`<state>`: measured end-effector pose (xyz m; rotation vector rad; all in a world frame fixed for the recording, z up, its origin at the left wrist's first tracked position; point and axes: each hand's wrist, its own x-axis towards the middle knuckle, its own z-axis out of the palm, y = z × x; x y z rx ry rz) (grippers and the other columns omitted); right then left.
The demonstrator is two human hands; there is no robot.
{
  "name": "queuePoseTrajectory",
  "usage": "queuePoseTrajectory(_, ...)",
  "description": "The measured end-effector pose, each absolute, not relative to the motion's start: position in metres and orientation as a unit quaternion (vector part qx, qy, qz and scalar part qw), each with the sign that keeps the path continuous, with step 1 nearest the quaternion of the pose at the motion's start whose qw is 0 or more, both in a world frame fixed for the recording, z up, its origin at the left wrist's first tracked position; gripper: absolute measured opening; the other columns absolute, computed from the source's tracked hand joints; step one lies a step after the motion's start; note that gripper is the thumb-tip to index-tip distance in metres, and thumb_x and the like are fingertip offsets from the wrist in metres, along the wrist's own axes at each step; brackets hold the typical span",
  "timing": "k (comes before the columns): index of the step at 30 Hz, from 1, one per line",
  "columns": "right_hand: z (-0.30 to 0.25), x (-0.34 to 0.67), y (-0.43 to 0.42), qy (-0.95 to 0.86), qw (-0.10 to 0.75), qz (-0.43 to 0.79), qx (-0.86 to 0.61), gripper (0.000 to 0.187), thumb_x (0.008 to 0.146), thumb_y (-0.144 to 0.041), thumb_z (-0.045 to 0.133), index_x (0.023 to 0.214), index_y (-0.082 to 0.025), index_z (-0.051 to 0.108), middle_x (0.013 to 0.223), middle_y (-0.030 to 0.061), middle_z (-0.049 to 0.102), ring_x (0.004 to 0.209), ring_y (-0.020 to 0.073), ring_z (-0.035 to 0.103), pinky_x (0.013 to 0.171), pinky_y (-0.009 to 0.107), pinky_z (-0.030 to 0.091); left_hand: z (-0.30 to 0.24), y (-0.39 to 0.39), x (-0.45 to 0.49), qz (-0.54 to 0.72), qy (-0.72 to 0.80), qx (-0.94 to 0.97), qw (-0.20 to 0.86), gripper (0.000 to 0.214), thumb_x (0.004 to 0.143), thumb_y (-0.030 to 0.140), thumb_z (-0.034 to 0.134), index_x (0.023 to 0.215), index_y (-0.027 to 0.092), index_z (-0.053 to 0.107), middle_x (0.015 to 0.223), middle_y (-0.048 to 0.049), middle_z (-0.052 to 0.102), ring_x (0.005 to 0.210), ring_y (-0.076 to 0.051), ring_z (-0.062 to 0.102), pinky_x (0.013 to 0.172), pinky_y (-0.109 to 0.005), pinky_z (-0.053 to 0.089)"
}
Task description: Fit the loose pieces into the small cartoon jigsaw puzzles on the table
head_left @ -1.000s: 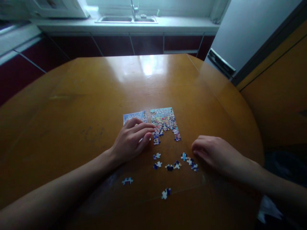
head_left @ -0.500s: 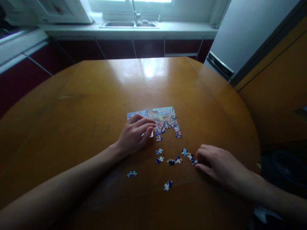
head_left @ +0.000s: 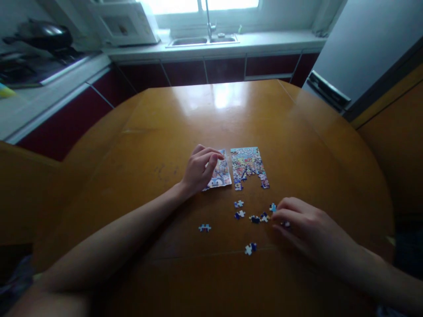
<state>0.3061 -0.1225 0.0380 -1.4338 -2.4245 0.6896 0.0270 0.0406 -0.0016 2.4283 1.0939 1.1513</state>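
A partly assembled colourful jigsaw (head_left: 248,165) lies on the round wooden table (head_left: 158,132). Left of it lies a small picture card (head_left: 220,176); my left hand (head_left: 200,169) rests on the card's left side with fingers curled over it. Several loose puzzle pieces (head_left: 251,218) are scattered in front of the jigsaw. My right hand (head_left: 306,226) lies over the right end of that scatter, fingers bent down onto pieces there. One piece (head_left: 204,227) lies apart to the left, another (head_left: 250,248) nearer to me.
Behind the table runs a kitchen counter with a sink (head_left: 201,40) and tap under a bright window. A white microwave (head_left: 124,22) stands left of the sink, a dark pan (head_left: 44,35) further left. A grey fridge (head_left: 360,48) stands at the right.
The view has swung left and up. My right hand slid left onto the loose pieces. My left hand shifted left on the card, uncovering more of its picture.
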Motion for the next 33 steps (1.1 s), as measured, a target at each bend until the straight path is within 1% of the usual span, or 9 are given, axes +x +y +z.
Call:
queuePoseTrajectory(2, 0.037, 0.293, -0.123, -0.858, 0.142, 0.260, -0.419, 0.016, 0.093, -0.013, 0.051, 0.093, -0.020, 0.065, 0.097, 0.0065, 0.063, 0.084, 0.0170, 0.057, 0.073, 0.029, 0.047, -0.003, 0.042, 0.025, 0.395, 0.385, 0.825, 0.122, 0.041, 0.104, 0.035, 0.037, 0.089, 0.019, 0.072, 0.094, -0.0030, 0.074, 0.088, -0.017, 0.057, 0.087, -0.036, 0.043)
queuePoseTrajectory(5, 0.033, 0.277, -0.126, -0.880, 0.132, 0.261, -0.374, 0.018, 0.094, -0.011, 0.050, 0.090, -0.019, 0.066, 0.091, 0.0059, 0.062, 0.079, 0.0163, 0.054, 0.070, 0.030, 0.045, -0.004, 0.043, 0.024, 0.397, 0.392, 0.821, 0.124, 0.042, 0.104, 0.034, 0.036, 0.088, 0.019, 0.072, 0.094, -0.0030, 0.073, 0.088, -0.017, 0.056, 0.087, -0.035, 0.043)
queuePoseTrajectory(11, 0.023, 0.269, -0.132, -0.884, 0.096, 0.254, -0.380, 0.017, 0.094, -0.013, 0.052, 0.083, -0.017, 0.064, 0.090, 0.0065, 0.063, 0.080, 0.0180, 0.052, 0.071, 0.032, 0.044, -0.006, 0.042, 0.027, 0.406, 0.377, 0.823, 0.126, 0.042, 0.104, 0.034, 0.037, 0.086, 0.020, 0.072, 0.091, -0.0031, 0.073, 0.087, -0.018, 0.057, 0.086, -0.035, 0.043)
queuePoseTrajectory(15, 0.020, 0.265, -0.131, -0.888, 0.079, 0.247, -0.380, 0.017, 0.094, -0.014, 0.052, 0.083, -0.016, 0.065, 0.089, 0.0074, 0.063, 0.081, 0.0193, 0.052, 0.072, 0.033, 0.044, -0.006, 0.042, 0.027, 0.410, 0.370, 0.824, 0.127, 0.040, 0.103, 0.033, 0.039, 0.086, 0.020, 0.072, 0.090, -0.0034, 0.073, 0.086, -0.018, 0.056, 0.084, -0.035, 0.043)
queuePoseTrajectory(19, 0.019, 0.263, -0.130, -0.891, 0.075, 0.245, -0.375, 0.018, 0.094, -0.013, 0.052, 0.082, -0.015, 0.064, 0.088, 0.0077, 0.062, 0.080, 0.0194, 0.052, 0.071, 0.033, 0.044, -0.007, 0.043, 0.027, 0.409, 0.371, 0.823, 0.129, 0.039, 0.103, 0.033, 0.040, 0.086, 0.020, 0.072, 0.090, -0.0029, 0.073, 0.086, -0.018, 0.056, 0.085, -0.036, 0.043)
queuePoseTrajectory(25, 0.017, 0.264, -0.132, -0.888, 0.081, 0.249, -0.378, 0.012, 0.091, -0.011, 0.056, 0.082, -0.015, 0.061, 0.087, 0.0074, 0.062, 0.080, 0.0188, 0.053, 0.069, 0.031, 0.044, -0.006, 0.042, 0.028, 0.408, 0.368, 0.825, 0.131, 0.040, 0.103, 0.033, 0.038, 0.085, 0.020, 0.071, 0.089, -0.0034, 0.073, 0.086, -0.018, 0.057, 0.084, -0.036, 0.044)
queuePoseTrajectory(31, 0.015, 0.262, -0.130, -0.898, 0.086, 0.234, -0.363, 0.016, 0.093, -0.011, 0.052, 0.080, -0.015, 0.060, 0.085, 0.0066, 0.062, 0.077, 0.0181, 0.052, 0.069, 0.032, 0.043, -0.006, 0.041, 0.029, 0.408, 0.369, 0.825, 0.130, 0.041, 0.103, 0.035, 0.038, 0.084, 0.021, 0.072, 0.089, -0.0034, 0.073, 0.085, -0.018, 0.057, 0.084, -0.036, 0.044)
queuePoseTrajectory(33, 0.017, 0.261, -0.129, -0.888, 0.089, 0.255, -0.373, 0.016, 0.091, -0.009, 0.052, 0.078, -0.015, 0.059, 0.082, 0.0060, 0.062, 0.074, 0.0172, 0.052, 0.067, 0.031, 0.043, -0.008, 0.042, 0.029, 0.407, 0.367, 0.826, 0.130, 0.040, 0.103, 0.035, 0.038, 0.085, 0.020, 0.072, 0.090, -0.0034, 0.073, 0.086, -0.018, 0.057, 0.084, -0.036, 0.043)
